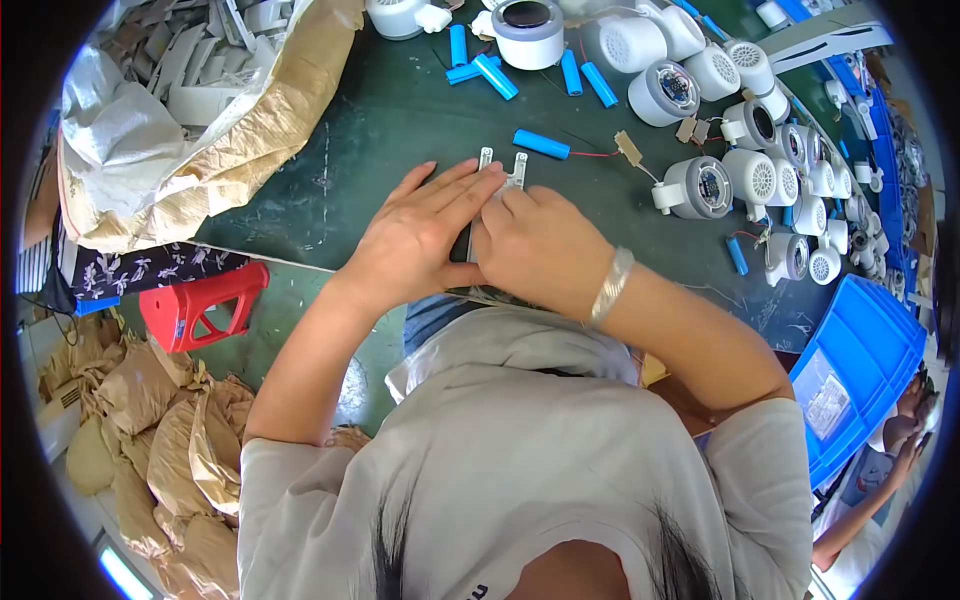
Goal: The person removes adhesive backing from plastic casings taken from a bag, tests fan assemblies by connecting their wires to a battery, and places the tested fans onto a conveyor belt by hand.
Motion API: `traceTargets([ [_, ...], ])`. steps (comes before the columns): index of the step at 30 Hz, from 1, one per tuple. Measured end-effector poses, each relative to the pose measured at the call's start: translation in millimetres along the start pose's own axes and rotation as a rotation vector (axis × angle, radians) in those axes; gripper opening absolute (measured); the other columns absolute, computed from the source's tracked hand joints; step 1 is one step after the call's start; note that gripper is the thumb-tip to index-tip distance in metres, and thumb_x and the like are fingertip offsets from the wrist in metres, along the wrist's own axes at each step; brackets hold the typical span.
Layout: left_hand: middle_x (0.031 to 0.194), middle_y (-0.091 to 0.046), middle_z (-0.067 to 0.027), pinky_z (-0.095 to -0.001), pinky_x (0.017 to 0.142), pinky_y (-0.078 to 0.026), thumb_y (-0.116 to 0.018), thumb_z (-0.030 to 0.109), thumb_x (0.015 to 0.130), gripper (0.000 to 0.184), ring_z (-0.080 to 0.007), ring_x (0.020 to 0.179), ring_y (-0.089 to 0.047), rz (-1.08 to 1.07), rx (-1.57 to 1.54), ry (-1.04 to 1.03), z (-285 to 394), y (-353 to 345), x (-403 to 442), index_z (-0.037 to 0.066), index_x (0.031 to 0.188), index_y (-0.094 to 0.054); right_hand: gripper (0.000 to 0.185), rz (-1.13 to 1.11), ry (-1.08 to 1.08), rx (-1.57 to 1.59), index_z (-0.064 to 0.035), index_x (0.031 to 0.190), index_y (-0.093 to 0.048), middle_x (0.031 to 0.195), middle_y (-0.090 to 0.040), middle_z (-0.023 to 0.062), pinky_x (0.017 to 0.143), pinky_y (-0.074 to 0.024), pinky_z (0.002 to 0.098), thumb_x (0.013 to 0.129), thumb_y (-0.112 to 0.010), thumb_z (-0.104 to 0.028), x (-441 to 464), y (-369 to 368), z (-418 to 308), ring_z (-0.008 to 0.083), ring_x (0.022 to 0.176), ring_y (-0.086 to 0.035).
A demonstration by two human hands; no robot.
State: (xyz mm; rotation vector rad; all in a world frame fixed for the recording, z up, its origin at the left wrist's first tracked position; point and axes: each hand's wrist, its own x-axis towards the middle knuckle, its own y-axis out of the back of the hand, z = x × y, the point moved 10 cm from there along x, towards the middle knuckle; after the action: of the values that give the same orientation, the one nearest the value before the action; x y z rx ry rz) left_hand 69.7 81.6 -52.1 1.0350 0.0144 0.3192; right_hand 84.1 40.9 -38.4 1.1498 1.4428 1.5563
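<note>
A narrow white plastic part with two prongs [519, 172] lies at the table's front edge, mostly hidden under my hands. My left hand [420, 238] reaches over it from the left, its fingertips pressed on its upper end and its thumb near the lower end. Curled fingers of my right hand [545, 245] close on the same part from the right. Just beyond the prongs rests a blue cylindrical battery [541, 144]. A red wire joins it to a small tan piece [628, 149] beside a white round fan-like unit [695, 188].
Many white round units [752, 177] crowd the table's right side, with loose blue batteries [495, 77] at the back. A sack of white plastic pieces [290, 110] stands at left. Below are a red stool [205, 305] and brown sacks [165, 440]. A blue bin [860, 370] stands right, near another person.
</note>
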Motion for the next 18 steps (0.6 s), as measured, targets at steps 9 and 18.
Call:
traceTargets([
  [9,0.125,-0.05,-0.0105,-0.0462,0.103,-0.03,-0.082,0.031,0.053,0.091,-0.0265,0.118,-0.046,0.016,-0.061,0.076,-3.4,1.8,-0.8,0.009,0.13,-0.038,0.009,-0.143,0.201,0.189,-0.0054,0.068,-0.059,0.072,-0.054,0.0052,0.058,-0.0491,0.0303,0.064,-0.06,-0.013,-0.8,-4.8,4.1,0.0192,0.076,-0.058],
  [18,0.125,-0.05,-0.0121,-0.0452,0.103,-0.03,-0.08,0.036,0.056,0.089,-0.0253,0.12,-0.044,0.019,-0.038,0.08,-0.4,0.0,-0.1,0.007,0.129,-0.039,0.012,0.165,0.14,0.263,-0.004,0.082,-0.052,0.075,-0.051,0.0093,0.059,-0.0475,0.0276,0.073,-0.055,-0.012,-4.3,5.6,37.4,0.0218,0.072,-0.056],
])
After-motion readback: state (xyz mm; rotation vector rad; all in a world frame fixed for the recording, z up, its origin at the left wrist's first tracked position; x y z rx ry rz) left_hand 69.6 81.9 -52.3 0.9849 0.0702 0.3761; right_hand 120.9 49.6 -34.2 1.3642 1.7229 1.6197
